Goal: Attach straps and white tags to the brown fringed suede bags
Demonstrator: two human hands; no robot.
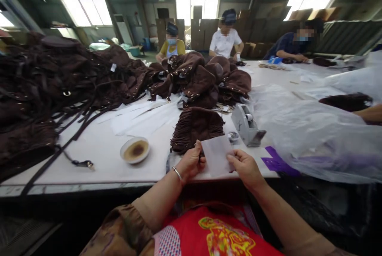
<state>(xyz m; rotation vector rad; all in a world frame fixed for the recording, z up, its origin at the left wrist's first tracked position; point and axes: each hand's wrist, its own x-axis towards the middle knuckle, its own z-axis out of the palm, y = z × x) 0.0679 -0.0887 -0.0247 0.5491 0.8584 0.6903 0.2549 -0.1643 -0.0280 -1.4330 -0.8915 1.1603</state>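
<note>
Between my two hands is a small sheet of thin white paper (217,156). My left hand (192,161), with a bangle at the wrist, is closed on the sheet's left edge. On the opposite edge, the thumb and fingers of my right hand (245,168) pinch the paper. Just behind the sheet lies a dark brown fringed bag (198,127), its lower part partly covered by my left hand and the paper. A grey tape dispenser (246,125) stands to the right of the bag.
Brown bags with straps are heaped at the left (65,77) and at the centre back (203,75). A white bowl (135,150) with brown residue sits left of my hands. Clear plastic bags (310,128) and purple tape (277,161) lie right. Several co-workers are across the table.
</note>
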